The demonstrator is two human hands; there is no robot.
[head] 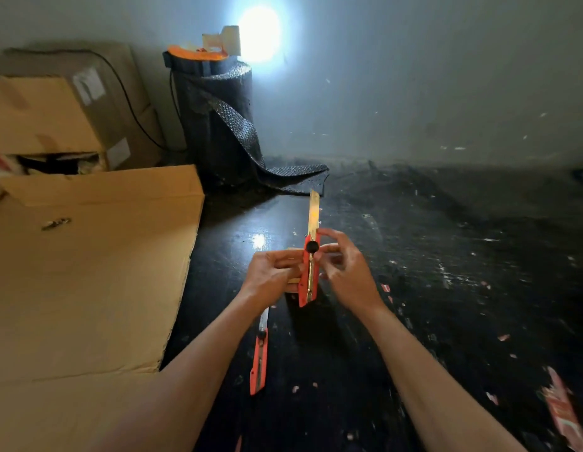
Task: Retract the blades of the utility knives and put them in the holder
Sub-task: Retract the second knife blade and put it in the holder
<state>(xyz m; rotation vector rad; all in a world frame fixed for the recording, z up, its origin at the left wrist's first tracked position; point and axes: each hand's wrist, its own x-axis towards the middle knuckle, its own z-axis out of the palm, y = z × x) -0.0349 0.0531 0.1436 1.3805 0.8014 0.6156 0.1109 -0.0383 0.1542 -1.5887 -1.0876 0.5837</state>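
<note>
Right now you hold a red knife upright over the dark table, with both hands on it. Your left hand is clamped on the handle from the nine o'clock side, fingers wrapped round its back. Your right hand meets it from three o'clock, thumb and fingertips pinched near the black knob at the top of the handle. The blade is out at full length and points to twelve o'clock, away from you.

A second red knife lies flat on the table at about seven o'clock from the one you hold, under your left forearm and apart from it. Its blade is out too, the tip toward twelve o'clock. Something pale and box-like shows just behind your left fingers; I cannot tell what it is.

A flattened cardboard box fills the nine o'clock side, with more cartons stacked behind it. The white labels on those cartons are too blurred to read, and no brand shows on either knife. A roll of black bubble wrap stands at eleven o'clock, against the wall, one end trailing onto the table. A red and white printed wrapper lies at four o'clock; its writing is unreadable.
</note>
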